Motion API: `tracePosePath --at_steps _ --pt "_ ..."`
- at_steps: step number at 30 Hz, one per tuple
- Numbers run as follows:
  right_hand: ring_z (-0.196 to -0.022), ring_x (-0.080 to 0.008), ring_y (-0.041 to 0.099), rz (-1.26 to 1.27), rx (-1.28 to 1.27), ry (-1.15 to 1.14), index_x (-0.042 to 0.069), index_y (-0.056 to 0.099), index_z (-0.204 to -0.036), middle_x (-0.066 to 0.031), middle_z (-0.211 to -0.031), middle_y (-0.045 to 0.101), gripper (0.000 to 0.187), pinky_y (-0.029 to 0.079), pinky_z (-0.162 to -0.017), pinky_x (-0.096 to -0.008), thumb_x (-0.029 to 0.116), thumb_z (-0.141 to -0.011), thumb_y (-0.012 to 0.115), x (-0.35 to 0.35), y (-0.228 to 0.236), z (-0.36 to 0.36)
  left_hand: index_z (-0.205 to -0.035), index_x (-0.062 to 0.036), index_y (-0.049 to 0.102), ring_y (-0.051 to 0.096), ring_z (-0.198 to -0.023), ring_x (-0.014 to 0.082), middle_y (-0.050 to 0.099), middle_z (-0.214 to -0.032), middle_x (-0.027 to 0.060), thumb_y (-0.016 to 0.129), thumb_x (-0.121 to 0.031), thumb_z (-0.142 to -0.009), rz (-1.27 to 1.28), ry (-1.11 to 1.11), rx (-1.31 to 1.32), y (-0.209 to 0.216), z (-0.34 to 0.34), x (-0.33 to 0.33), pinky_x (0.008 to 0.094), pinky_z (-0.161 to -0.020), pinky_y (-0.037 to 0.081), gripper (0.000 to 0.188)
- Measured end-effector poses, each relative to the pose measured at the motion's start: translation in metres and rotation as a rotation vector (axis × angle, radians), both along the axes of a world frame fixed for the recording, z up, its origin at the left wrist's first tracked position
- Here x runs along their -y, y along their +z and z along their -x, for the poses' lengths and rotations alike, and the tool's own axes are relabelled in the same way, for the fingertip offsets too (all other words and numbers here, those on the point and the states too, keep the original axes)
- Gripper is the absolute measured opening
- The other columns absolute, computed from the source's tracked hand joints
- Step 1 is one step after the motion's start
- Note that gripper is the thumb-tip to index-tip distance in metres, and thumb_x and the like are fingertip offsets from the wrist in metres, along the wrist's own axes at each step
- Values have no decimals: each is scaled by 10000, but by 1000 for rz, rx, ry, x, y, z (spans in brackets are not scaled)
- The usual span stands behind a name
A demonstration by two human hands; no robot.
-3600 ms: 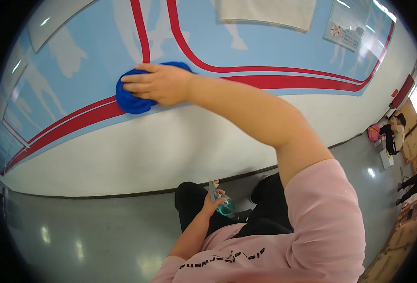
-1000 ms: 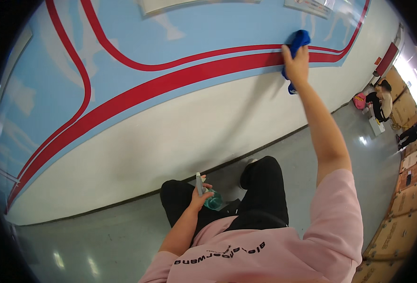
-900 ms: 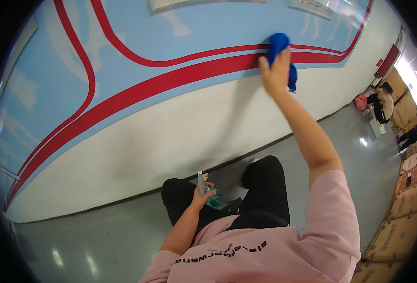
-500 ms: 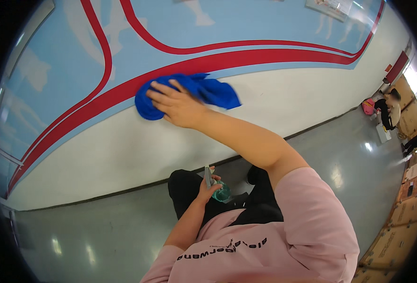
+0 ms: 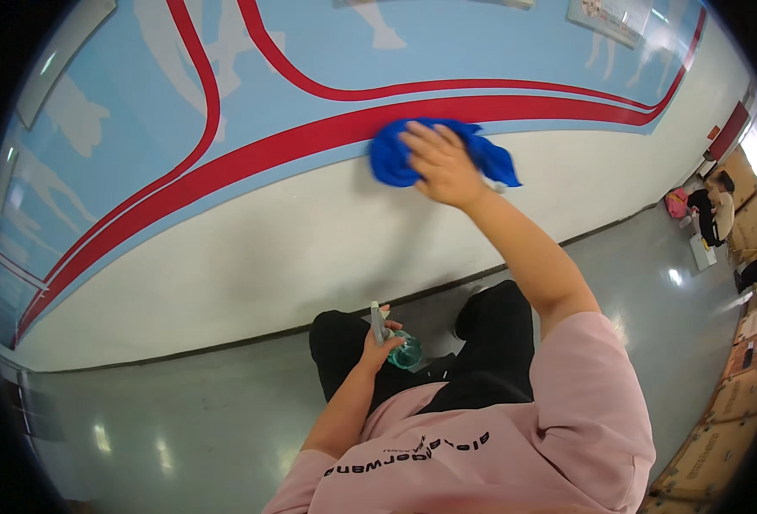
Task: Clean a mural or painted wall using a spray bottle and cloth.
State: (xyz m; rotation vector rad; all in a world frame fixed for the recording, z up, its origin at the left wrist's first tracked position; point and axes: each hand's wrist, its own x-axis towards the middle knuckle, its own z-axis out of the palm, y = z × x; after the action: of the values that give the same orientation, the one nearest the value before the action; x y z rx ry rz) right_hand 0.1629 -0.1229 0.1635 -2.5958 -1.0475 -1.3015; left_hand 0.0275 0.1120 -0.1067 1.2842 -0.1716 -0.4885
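My right hand (image 5: 449, 170) presses a bunched blue cloth (image 5: 389, 159) flat against the wall, its fingers spread over the top and gripping the fabric. A loose end of the cloth hangs out to the right of the hand. The cloth lies across the lower edge of a red stripe (image 5: 267, 159) and the white wall (image 5: 250, 265) below it. Down by my lap, my left hand (image 5: 376, 349) is closed round the neck of a spray bottle (image 5: 406, 352) with a grey trigger head and a clear green body.
Above the stripe the wall carries a light blue panel (image 5: 310, 128) with pale figures. A framed sign (image 5: 605, 19) hangs at the upper right. Grey floor (image 5: 199, 428) meets the wall's base. Far right, a person (image 5: 714, 210) sits near wooden crates (image 5: 730, 403).
My right hand and the blue cloth have slid to the right along the wall, staying against it. The left hand keeps the spray bottle in nearly the same place.
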Motion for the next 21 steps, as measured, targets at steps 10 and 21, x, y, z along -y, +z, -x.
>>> tracePosePath --at_steps 10,21 --pt "-1036 -248 503 -1450 -306 -156 11 573 -954 -88 -1098 545 218 394 -861 -324 153 -796 526 76 -16 53 -1282 -151 325 500 -786 128 518 -915 50 632 79 -621 -39 -78 -23 -1 -6 0 262 -684 444 764" --pt "-865 -251 571 -2345 -741 644 51 488 -1124 -116 -1055 554 482 471 -759 -371 428 -827 453 29 -46 132 -1288 -128 315 491 -784 127 536 -922 53 627 49 -617 -61 -50 -32 -6 -7 -1 270 -690 423 761"
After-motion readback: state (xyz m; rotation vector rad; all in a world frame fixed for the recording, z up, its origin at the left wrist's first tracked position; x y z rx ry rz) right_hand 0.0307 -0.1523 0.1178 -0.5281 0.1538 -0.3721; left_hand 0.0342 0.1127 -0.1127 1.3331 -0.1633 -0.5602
